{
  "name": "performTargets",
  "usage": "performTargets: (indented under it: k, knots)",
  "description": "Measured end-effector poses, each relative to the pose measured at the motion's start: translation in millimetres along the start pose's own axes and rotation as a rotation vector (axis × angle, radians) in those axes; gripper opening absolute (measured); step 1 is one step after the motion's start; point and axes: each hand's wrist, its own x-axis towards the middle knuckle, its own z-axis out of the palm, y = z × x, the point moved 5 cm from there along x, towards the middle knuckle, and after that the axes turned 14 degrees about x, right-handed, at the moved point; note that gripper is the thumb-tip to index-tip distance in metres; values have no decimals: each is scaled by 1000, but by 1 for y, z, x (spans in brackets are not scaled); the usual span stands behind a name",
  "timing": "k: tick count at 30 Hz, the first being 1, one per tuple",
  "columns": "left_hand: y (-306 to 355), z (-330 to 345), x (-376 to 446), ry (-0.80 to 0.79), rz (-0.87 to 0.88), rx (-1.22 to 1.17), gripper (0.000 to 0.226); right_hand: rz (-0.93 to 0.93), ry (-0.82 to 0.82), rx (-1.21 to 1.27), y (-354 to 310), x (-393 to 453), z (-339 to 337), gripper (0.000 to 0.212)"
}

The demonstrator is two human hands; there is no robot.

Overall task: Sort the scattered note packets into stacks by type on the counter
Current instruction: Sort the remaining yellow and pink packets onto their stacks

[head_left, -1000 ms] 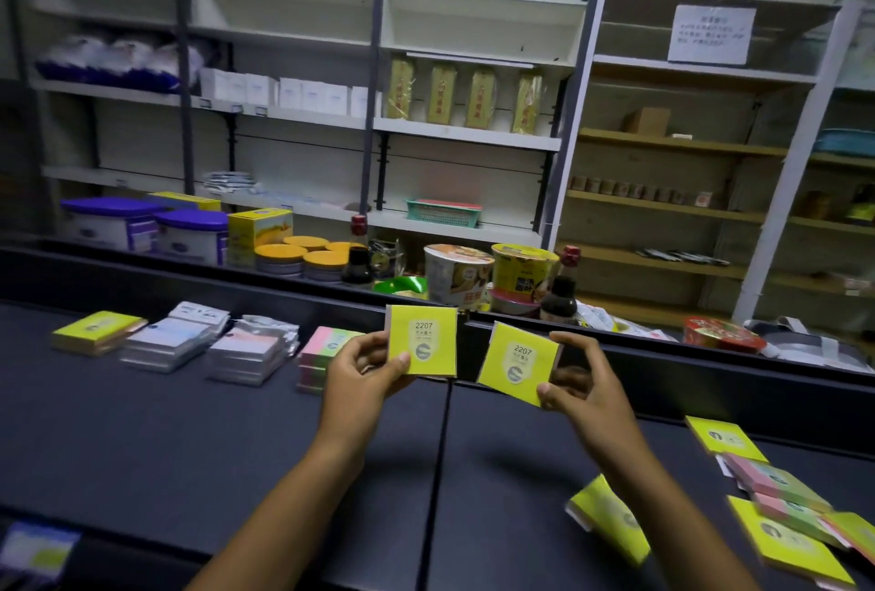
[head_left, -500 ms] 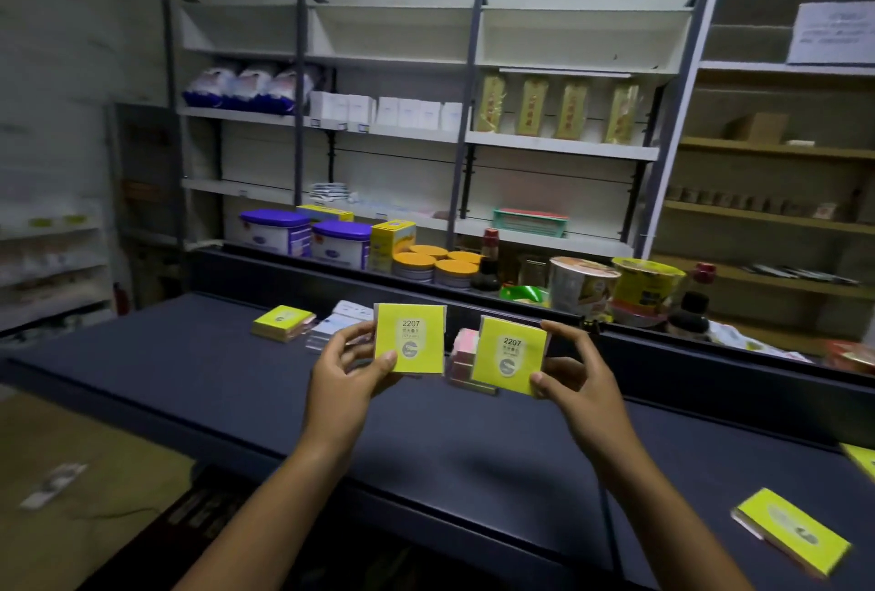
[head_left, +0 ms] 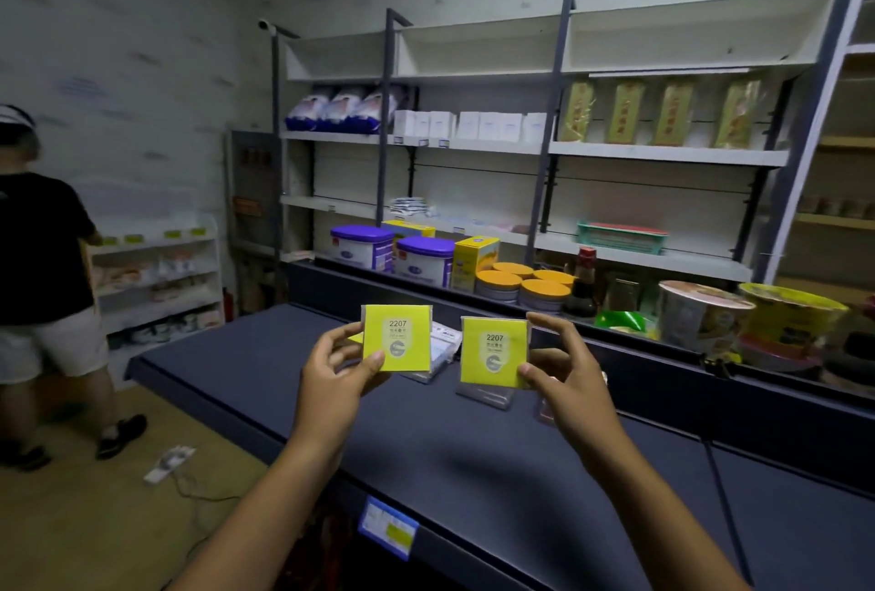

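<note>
My left hand [head_left: 334, 372] pinches a yellow note packet [head_left: 397, 337] marked 2207 and holds it upright above the dark counter [head_left: 454, 458]. My right hand [head_left: 566, 377] pinches a second, identical yellow packet [head_left: 494, 352] beside it at the same height. Behind the two packets, stacks of white note packets [head_left: 442, 344] lie on the counter, mostly hidden. Another stack [head_left: 487, 396] shows just under the right packet.
A raised ledge behind the counter carries purple-lidded tubs [head_left: 364, 247], orange-lidded tins [head_left: 525, 285], a sauce bottle [head_left: 583, 280] and noodle cups [head_left: 703, 316]. Wall shelves [head_left: 521, 145] stand further back. A person [head_left: 42, 268] stands at the far left on the floor.
The camera has swung left, so the right-hand scattered packets left the view and a person appeared at the left. Both hands still hold their yellow packets, now closer to level.
</note>
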Motion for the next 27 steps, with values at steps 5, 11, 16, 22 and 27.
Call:
performTargets:
  k: [5, 11, 16, 22, 27]
  knots:
    - [-11, -9, 25, 24, 7, -5, 34, -17, -27, 32, 12, 26, 18, 57]
    - [-30, -31, 63, 49, -12, -1, 34, -17, -59, 20, 23, 55, 48, 54]
    - [-55, -45, 104, 9, -28, 16, 31, -19, -31, 21, 36, 78, 77, 51]
    - [-84, -54, 164, -107, -35, 17, 27, -20, 47, 25, 58, 105, 110, 47]
    - [-108, -56, 215, -184, -8, 65, 24, -24, 107, 0, 73, 128, 137, 44]
